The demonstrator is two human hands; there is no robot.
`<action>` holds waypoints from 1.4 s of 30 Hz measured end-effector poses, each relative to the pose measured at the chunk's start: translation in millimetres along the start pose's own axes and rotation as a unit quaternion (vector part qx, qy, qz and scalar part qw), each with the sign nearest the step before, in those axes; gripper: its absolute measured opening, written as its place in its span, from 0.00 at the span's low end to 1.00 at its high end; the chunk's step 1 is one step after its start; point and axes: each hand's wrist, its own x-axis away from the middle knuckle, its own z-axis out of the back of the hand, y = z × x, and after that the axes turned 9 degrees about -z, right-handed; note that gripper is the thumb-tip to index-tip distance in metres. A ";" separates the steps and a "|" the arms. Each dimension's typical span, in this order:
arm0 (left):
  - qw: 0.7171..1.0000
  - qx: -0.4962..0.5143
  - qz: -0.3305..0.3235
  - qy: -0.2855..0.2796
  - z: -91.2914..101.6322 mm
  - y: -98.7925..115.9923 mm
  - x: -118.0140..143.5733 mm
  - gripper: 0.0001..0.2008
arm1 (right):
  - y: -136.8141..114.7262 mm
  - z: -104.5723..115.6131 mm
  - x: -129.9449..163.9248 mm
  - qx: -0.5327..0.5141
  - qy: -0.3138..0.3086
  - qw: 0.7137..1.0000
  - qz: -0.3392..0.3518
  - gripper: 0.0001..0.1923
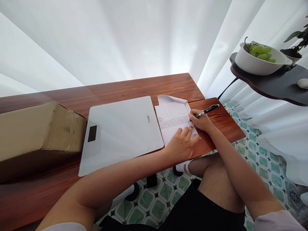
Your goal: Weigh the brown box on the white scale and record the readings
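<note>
Two hands work over one sheet of paper point(172, 120) on the wooden table point(134, 88), with one pen point(207, 110), one white flat scale point(120, 131) and one cardboard box point(36, 128) in view on the tabletop. The right hand point(201, 120) pinches the pen between thumb and fingers, fingers curled close around the barrel; the pen's tip meets the paper at the right end of a printed band, and its black body slants up and away to the right past the hand. The left hand point(181, 144) lies flat on the lower part of the sheet, fingers spread and pressing it down, holding nothing. The paper sits just beside the scale's right edge, near the table's right end, directly under both hands. It is white, its far corner curled up and folded over, with a band of small printed rows across the middle and a small oval mark at the left end; the print is too small to read. Off to the right, one white bowl point(255, 64) of green grapes point(262, 53) stands on a dark shelf point(269, 85).
</note>
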 end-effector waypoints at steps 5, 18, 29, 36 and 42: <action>1.000 0.007 0.004 -0.003 0.2 0.0 -0.1 0.11 | -0.9 -1.3 -0.5 -0.001 0.006 1.000 0.000 0.18; 1.000 -0.013 -0.007 -0.002 -2.4 1.0 0.8 0.14 | 3.1 12.8 -3.0 0.023 0.183 0.982 0.027 0.20; 1.000 -0.007 -0.028 0.007 3.3 2.6 -0.7 0.10 | -12.3 -2.5 -17.9 0.071 0.220 0.973 0.008 0.12; 0.999 0.004 -0.025 0.022 -0.1 3.6 -0.3 0.08 | -26.2 -17.3 -28.1 0.164 0.190 0.968 -0.026 0.11; 0.999 0.005 -0.029 0.032 -1.1 2.7 -0.5 0.09 | -28.0 -21.3 -34.5 0.228 0.167 0.958 -0.045 0.10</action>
